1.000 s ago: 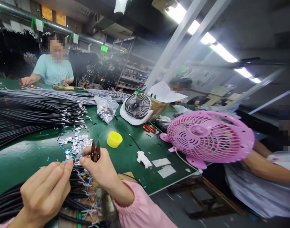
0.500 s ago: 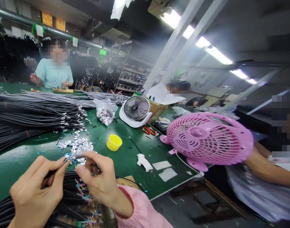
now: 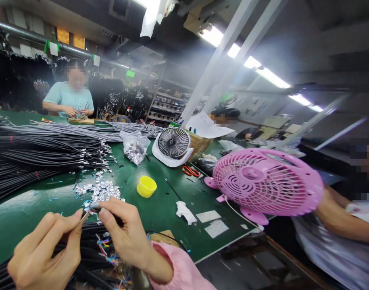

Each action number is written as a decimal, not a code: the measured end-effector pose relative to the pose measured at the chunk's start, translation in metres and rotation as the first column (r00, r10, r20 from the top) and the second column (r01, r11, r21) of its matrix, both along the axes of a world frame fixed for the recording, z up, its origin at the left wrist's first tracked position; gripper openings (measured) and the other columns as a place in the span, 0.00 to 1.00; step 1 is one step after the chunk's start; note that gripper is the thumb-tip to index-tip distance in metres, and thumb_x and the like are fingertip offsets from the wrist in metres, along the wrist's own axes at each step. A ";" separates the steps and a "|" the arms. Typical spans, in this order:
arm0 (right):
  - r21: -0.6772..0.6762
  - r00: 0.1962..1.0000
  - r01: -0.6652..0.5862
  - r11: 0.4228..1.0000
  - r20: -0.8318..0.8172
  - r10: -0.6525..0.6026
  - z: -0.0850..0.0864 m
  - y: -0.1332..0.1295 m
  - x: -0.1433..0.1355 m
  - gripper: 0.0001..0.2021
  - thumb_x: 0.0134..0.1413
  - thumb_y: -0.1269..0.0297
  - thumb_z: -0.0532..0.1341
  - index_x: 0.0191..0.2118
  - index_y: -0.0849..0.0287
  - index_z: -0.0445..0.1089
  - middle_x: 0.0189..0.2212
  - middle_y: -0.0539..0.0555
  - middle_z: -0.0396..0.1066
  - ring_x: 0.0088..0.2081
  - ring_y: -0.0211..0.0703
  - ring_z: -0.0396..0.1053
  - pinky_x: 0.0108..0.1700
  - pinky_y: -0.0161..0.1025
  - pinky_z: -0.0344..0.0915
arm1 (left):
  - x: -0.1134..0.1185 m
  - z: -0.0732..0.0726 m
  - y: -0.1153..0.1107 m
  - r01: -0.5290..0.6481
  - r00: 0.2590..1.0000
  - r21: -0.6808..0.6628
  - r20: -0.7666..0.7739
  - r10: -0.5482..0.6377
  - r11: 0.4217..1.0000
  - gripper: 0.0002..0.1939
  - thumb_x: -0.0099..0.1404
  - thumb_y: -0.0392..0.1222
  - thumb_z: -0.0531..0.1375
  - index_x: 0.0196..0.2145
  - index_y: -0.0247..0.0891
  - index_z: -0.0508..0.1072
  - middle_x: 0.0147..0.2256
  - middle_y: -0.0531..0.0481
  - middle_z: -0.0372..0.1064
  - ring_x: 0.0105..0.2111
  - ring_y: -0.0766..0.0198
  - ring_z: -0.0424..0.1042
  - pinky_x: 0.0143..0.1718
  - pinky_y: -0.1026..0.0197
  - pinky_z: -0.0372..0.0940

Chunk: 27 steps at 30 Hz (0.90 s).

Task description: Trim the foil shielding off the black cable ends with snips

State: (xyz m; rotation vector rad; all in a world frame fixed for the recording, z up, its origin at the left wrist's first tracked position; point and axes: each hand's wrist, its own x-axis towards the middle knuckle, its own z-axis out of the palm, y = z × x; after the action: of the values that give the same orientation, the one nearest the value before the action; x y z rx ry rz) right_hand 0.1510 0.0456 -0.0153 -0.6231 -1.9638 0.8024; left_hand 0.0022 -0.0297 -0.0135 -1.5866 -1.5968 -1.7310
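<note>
My left hand (image 3: 48, 245) is closed, thumb and forefinger pinching a thin wire (image 3: 85, 218). Close beside it, my right hand (image 3: 126, 233), in a pink sleeve, is closed in a pinch at the wire's tip; what lies between its fingers is too small and blurred to make out. Just beyond the fingertips is a heap of small silvery foil bits (image 3: 104, 188), with blue scraps among them. Under my hands lie black cables (image 3: 90, 237) with stripped, coloured wire ends (image 3: 104, 243), partly hidden by the hands.
Bundles of black cables (image 3: 48, 151) and grey cables (image 3: 60, 131) lie left. Beyond my hands are a yellow cup (image 3: 146, 186), a plastic bag (image 3: 135, 148), a white fan (image 3: 174, 147) and orange-handled scissors (image 3: 191, 171). A pink fan (image 3: 265, 185) stands right. Co-workers sit across and at right.
My right thumb and forefinger have closed together near the wire, where they were apart before. The co-worker across has brought both hands together. The view has tilted slightly up.
</note>
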 end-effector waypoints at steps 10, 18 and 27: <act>-0.042 1.000 0.001 0.999 0.028 0.000 0.003 -0.002 0.001 0.15 0.68 0.56 0.55 0.44 0.53 0.79 0.30 0.54 0.75 0.32 0.44 0.69 0.36 0.39 0.68 | 0.001 0.000 0.001 -0.059 0.989 0.038 -0.136 0.064 0.998 0.11 0.58 0.29 0.66 0.33 0.46 0.77 0.20 0.63 0.71 0.17 0.71 0.70 0.23 0.65 0.64; -0.044 0.990 0.134 0.990 -0.041 -0.136 0.006 -0.009 -0.005 0.16 0.67 0.53 0.56 0.42 0.53 0.79 0.31 0.55 0.76 0.33 0.45 0.71 0.38 0.41 0.69 | -0.001 -0.002 0.001 -0.101 0.964 0.027 -0.244 0.105 0.994 0.06 0.66 0.34 0.62 0.36 0.44 0.77 0.23 0.61 0.73 0.20 0.72 0.72 0.27 0.66 0.63; 0.360 0.992 0.113 0.926 0.003 -0.122 0.022 -0.004 -0.003 0.24 0.72 0.57 0.49 0.31 0.61 0.77 0.22 0.54 0.72 0.23 0.39 0.66 0.25 0.35 0.61 | -0.005 0.038 0.012 0.315 0.949 -0.255 0.119 -0.293 0.914 0.22 0.67 0.46 0.55 0.16 0.43 0.64 0.14 0.60 0.57 0.11 0.71 0.57 0.10 0.71 0.53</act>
State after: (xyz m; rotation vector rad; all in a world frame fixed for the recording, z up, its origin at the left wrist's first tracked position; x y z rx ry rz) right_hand 0.1480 0.0414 0.0069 -0.5254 -2.0086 0.3465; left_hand -0.0030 -0.0176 0.0241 -2.0151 -1.7648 -1.8047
